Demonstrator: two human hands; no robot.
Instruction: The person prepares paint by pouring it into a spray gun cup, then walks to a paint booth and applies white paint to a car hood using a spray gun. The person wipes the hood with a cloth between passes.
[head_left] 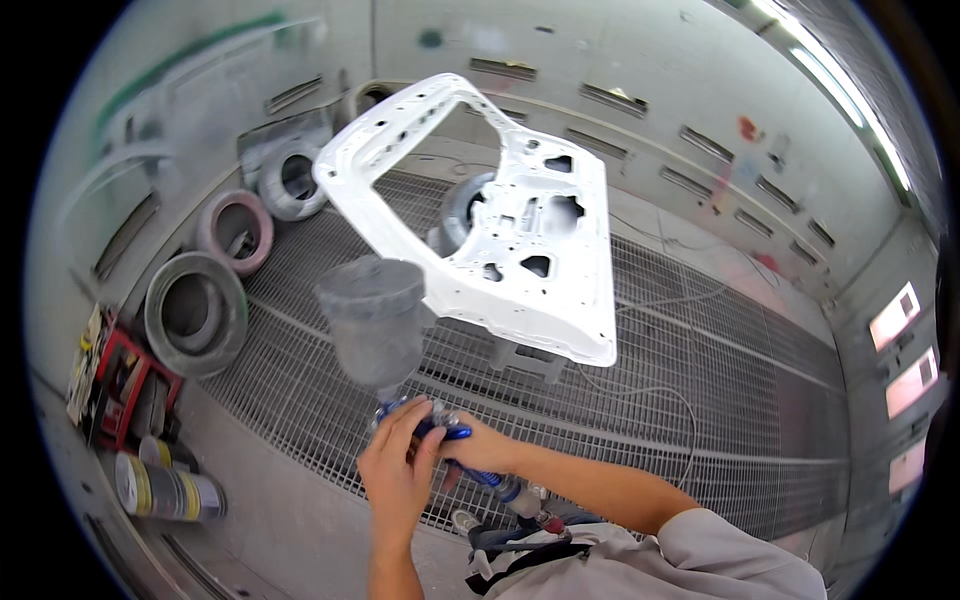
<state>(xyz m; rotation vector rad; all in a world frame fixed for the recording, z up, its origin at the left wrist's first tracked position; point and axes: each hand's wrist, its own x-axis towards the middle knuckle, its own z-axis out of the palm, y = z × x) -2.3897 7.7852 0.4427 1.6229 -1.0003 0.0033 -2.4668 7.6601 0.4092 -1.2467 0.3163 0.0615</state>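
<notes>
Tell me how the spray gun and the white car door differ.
The spray gun is blue with a grey cup; the car door is white. The car door is far larger than the spray gun. The left hand and right hand are on the spray gun; neither touches the car door.

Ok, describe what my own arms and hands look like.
Your left hand and right hand are ungloved, with no ring or watch visible. Your right forearm is bare below a short, light grey sleeve; the left forearm is bare too.
</notes>
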